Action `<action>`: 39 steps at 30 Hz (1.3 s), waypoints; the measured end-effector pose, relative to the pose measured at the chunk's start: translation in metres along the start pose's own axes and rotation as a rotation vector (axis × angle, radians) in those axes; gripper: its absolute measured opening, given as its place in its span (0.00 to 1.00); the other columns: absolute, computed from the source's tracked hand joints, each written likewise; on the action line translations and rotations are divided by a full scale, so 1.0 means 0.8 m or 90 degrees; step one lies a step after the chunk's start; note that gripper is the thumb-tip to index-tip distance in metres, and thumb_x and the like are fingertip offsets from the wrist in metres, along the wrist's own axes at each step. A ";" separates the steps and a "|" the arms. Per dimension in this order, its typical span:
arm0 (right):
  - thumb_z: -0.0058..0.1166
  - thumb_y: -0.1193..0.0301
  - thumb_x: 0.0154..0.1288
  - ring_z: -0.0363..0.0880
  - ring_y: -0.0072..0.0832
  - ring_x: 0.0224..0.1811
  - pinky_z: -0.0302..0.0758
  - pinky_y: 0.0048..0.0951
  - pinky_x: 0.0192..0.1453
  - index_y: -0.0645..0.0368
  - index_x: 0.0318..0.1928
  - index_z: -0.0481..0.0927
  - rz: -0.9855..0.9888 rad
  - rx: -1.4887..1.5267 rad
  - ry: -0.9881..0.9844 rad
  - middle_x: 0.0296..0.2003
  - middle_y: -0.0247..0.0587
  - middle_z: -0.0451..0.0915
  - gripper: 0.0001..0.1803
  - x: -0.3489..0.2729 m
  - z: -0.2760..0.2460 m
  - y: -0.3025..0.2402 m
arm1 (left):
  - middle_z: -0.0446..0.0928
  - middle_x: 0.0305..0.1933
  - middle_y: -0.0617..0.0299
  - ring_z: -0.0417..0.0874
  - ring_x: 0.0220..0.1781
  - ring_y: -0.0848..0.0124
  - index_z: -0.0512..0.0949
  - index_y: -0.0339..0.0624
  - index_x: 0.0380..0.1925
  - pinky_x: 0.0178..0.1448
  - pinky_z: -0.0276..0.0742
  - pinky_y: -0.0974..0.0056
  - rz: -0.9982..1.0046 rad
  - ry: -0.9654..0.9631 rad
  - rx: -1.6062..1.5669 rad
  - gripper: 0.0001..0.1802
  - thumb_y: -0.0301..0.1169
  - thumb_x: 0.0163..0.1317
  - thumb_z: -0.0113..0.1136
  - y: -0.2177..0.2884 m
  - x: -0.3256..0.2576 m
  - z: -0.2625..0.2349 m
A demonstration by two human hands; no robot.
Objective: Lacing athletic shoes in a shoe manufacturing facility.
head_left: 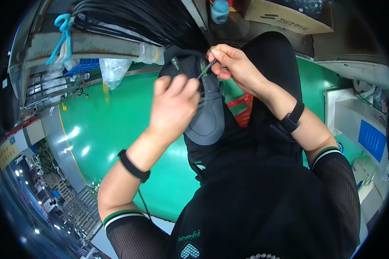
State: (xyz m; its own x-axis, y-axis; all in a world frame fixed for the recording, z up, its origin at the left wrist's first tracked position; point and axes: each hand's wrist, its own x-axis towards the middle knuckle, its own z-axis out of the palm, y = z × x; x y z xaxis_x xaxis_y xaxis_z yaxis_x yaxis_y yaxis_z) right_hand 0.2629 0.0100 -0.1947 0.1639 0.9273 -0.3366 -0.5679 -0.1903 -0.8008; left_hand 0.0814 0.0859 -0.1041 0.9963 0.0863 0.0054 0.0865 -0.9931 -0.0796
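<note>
A grey shoe [208, 123] with a black mesh part and a small green label rests on my lap, its rounded toe toward me. My right hand [234, 64] pinches a grey shoelace [208, 69] above the shoe's far right side. Between my two hands the lace runs taut and slanting. My left hand [173, 105], slightly blurred, lies over the shoe's left side with its fingers curled, close to the lace's lower end. What its fingertips grip is hidden behind the hand.
Many black laces [138, 21] hang in a bundle beyond the shoe, beside a metal rail [103, 47] with a blue tie [64, 32]. A cardboard box [285, 17] and a blue jar [220, 11] stand at the back. A red stool [242, 108] shows under my leg.
</note>
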 end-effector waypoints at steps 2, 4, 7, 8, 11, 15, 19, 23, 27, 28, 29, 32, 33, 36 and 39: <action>0.43 0.65 0.76 0.63 0.12 0.19 0.60 0.15 0.23 0.58 0.39 0.75 -0.001 0.098 0.010 0.23 0.29 0.72 0.12 -0.002 0.001 -0.002 | 0.73 0.42 0.61 0.75 0.47 0.64 0.78 0.40 0.25 0.44 0.67 0.61 -0.095 -0.048 -0.197 0.04 0.28 0.52 0.61 -0.018 -0.024 -0.012; 0.45 0.65 0.75 0.67 0.13 0.20 0.61 0.15 0.22 0.58 0.39 0.75 -0.001 0.192 0.013 0.24 0.32 0.75 0.11 0.001 -0.003 -0.003 | 0.74 0.47 0.59 0.76 0.50 0.65 0.78 0.38 0.29 0.42 0.69 0.61 -0.198 -0.094 -0.391 0.05 0.29 0.56 0.60 -0.023 -0.038 -0.017; 0.48 0.66 0.73 0.70 0.16 0.22 0.66 0.13 0.26 0.60 0.41 0.78 -0.001 -0.060 -0.004 0.28 0.33 0.77 0.10 -0.003 -0.049 -0.007 | 0.70 0.61 0.44 0.79 0.51 0.67 0.74 0.33 0.43 0.45 0.76 0.65 -0.424 0.122 -1.638 0.09 0.27 0.68 0.51 -0.012 -0.073 0.017; 0.50 0.67 0.71 0.69 0.15 0.22 0.66 0.14 0.27 0.60 0.42 0.79 -0.022 -0.060 0.073 0.27 0.30 0.76 0.10 -0.016 -0.072 -0.026 | 0.70 0.60 0.44 0.79 0.51 0.63 0.74 0.34 0.41 0.46 0.76 0.64 -0.513 0.337 -1.662 0.07 0.26 0.66 0.53 -0.013 -0.103 0.033; 0.43 0.71 0.71 0.65 0.13 0.24 0.63 0.16 0.27 0.62 0.53 0.78 0.046 -0.273 0.426 0.34 0.30 0.76 0.16 -0.078 -0.294 -0.098 | 0.72 0.42 0.48 0.76 0.43 0.63 0.68 0.23 0.42 0.52 0.77 0.64 -0.680 0.894 -1.556 0.09 0.16 0.61 0.46 -0.080 -0.246 0.045; 0.42 0.71 0.72 0.68 0.16 0.28 0.70 0.20 0.33 0.60 0.59 0.73 -0.168 -0.128 0.448 0.42 0.34 0.78 0.18 -0.213 -0.531 -0.207 | 0.71 0.52 0.41 0.77 0.52 0.61 0.63 0.21 0.54 0.58 0.75 0.62 -1.023 0.968 -0.907 0.17 0.23 0.70 0.40 -0.147 -0.526 0.037; 0.47 0.66 0.68 0.79 0.23 0.41 0.74 0.25 0.47 0.60 0.57 0.74 -0.132 -0.335 0.447 0.42 0.38 0.83 0.20 -0.092 -0.227 -0.090 | 0.80 0.39 0.55 0.80 0.38 0.66 0.74 0.35 0.46 0.44 0.79 0.64 -0.811 0.735 -0.654 0.11 0.26 0.66 0.53 -0.113 -0.458 0.105; 0.50 0.73 0.69 0.77 0.19 0.24 0.75 0.22 0.33 0.63 0.41 0.76 -0.131 -0.319 0.003 0.29 0.36 0.82 0.06 -0.029 -0.016 0.014 | 0.81 0.31 0.62 0.78 0.26 0.78 0.79 0.38 0.42 0.32 0.72 0.74 -0.721 0.412 -0.799 0.07 0.26 0.66 0.58 -0.013 -0.146 0.090; 0.55 0.75 0.65 0.72 0.15 0.23 0.70 0.22 0.31 0.62 0.34 0.81 -0.103 -0.448 0.062 0.21 0.32 0.78 0.04 -0.039 0.017 0.050 | 0.78 0.28 0.64 0.75 0.27 0.78 0.79 0.36 0.35 0.33 0.71 0.72 -0.680 0.342 -0.719 0.05 0.27 0.66 0.58 0.031 -0.088 0.101; 0.56 0.74 0.64 0.73 0.17 0.23 0.70 0.24 0.30 0.63 0.33 0.81 -0.075 -0.458 0.067 0.21 0.34 0.78 0.04 -0.041 0.015 0.052 | 0.78 0.28 0.64 0.75 0.29 0.78 0.80 0.37 0.33 0.34 0.70 0.72 -0.682 0.343 -0.652 0.05 0.27 0.66 0.59 0.033 -0.089 0.105; 0.56 0.74 0.64 0.73 0.17 0.23 0.70 0.24 0.30 0.63 0.33 0.81 -0.069 -0.462 0.071 0.21 0.34 0.78 0.04 -0.040 0.019 0.048 | 0.78 0.28 0.64 0.75 0.29 0.78 0.80 0.37 0.33 0.34 0.70 0.72 -0.683 0.340 -0.660 0.05 0.27 0.66 0.59 0.035 -0.091 0.105; 0.58 0.72 0.63 0.75 0.23 0.21 0.71 0.27 0.30 0.63 0.33 0.81 -0.117 -0.600 0.086 0.21 0.39 0.79 0.06 -0.037 0.030 0.031 | 0.77 0.26 0.67 0.76 0.36 0.71 0.81 0.44 0.28 0.48 0.67 0.63 -0.644 0.315 -0.465 0.04 0.30 0.60 0.64 0.033 -0.101 0.096; 0.58 0.72 0.62 0.76 0.25 0.21 0.71 0.28 0.30 0.62 0.33 0.81 -0.135 -0.637 0.080 0.21 0.41 0.79 0.06 -0.037 0.029 0.027 | 0.78 0.28 0.67 0.75 0.38 0.69 0.81 0.44 0.29 0.50 0.65 0.62 -0.613 0.316 -0.370 0.04 0.32 0.59 0.65 0.031 -0.104 0.091; 0.58 0.71 0.62 0.77 0.27 0.21 0.72 0.29 0.30 0.62 0.33 0.82 -0.113 -0.625 0.077 0.21 0.42 0.79 0.06 -0.039 0.017 0.026 | 0.78 0.31 0.68 0.73 0.42 0.66 0.82 0.46 0.28 0.54 0.61 0.59 -0.569 0.296 -0.244 0.05 0.33 0.57 0.66 0.026 -0.104 0.079; 0.58 0.72 0.62 0.78 0.32 0.22 0.72 0.30 0.29 0.62 0.33 0.80 -0.085 -0.631 0.067 0.22 0.43 0.80 0.06 -0.036 0.015 0.028 | 0.77 0.30 0.68 0.74 0.44 0.64 0.81 0.46 0.26 0.55 0.59 0.57 -0.526 0.255 -0.168 0.05 0.33 0.55 0.67 0.019 -0.097 0.073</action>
State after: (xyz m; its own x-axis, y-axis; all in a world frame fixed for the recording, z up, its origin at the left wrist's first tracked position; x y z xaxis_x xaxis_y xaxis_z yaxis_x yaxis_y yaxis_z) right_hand 0.2356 -0.0170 -0.1970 0.2744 0.9367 -0.2173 0.3804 -0.3133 -0.8701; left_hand 0.0055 0.0688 -0.1640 0.5426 0.7829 0.3043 0.7116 -0.6210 0.3287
